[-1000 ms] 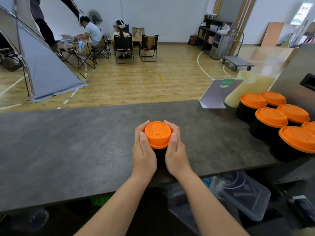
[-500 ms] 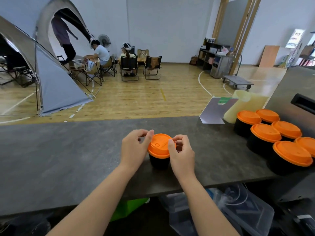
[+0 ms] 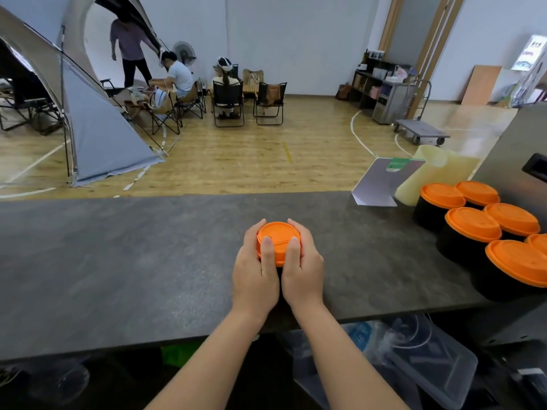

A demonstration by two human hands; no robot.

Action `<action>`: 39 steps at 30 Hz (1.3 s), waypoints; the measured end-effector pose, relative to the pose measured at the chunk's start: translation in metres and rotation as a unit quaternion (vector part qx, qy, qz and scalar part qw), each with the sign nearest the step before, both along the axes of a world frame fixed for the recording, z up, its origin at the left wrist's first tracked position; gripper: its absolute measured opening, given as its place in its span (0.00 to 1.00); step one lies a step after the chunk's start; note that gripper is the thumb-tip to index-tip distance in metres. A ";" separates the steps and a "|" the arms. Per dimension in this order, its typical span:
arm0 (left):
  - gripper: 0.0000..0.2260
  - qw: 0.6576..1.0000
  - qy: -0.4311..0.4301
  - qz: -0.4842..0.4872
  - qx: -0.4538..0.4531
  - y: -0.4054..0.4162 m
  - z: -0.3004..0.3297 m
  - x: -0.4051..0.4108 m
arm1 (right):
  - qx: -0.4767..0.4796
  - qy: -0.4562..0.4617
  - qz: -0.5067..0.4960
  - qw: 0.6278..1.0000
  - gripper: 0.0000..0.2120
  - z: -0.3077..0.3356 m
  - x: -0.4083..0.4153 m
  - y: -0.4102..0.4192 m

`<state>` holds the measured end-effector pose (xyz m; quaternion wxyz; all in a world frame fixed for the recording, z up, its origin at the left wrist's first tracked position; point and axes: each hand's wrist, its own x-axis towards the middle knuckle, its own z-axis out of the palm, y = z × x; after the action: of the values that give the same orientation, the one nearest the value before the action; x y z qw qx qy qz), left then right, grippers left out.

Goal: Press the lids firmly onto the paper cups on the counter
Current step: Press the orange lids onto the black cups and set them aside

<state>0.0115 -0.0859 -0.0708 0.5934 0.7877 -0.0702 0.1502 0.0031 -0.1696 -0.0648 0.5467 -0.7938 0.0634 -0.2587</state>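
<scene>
- I see the orange lid (image 3: pixel 278 239) on its black cup, centre of frame on the desk (image 3: pixel 118 261).
- Left hand (image 3: pixel 255 273) and right hand (image 3: pixel 302 269): each grip clamped around lid rim, thumbs on top.
- Lidded cups (image 3: pixel 470 229) cluster at right edge.

The gray counter (image 3: pixel 118 261) holds one cup (image 3: pixel 278 273) near the middle, more cups (image 3: pixel 461 232) and a card (image 3: pixel 381 184) far right.

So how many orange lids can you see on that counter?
7. One lid sits between both hands mid-counter; six cluster at right, and one cut off at the edge. More may lie out of frame.
</scene>
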 end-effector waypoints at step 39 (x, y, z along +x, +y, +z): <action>0.14 0.999 -0.003 -0.015 -0.030 0.014 0.003 0.004 | 0.090 -0.017 0.090 0.992 0.20 -0.010 0.011 -0.003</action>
<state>0.0152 -0.0718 -0.0679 0.6186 0.7679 -0.0796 0.1460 0.0139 -0.1723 -0.0752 0.6381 -0.7394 0.0051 -0.2149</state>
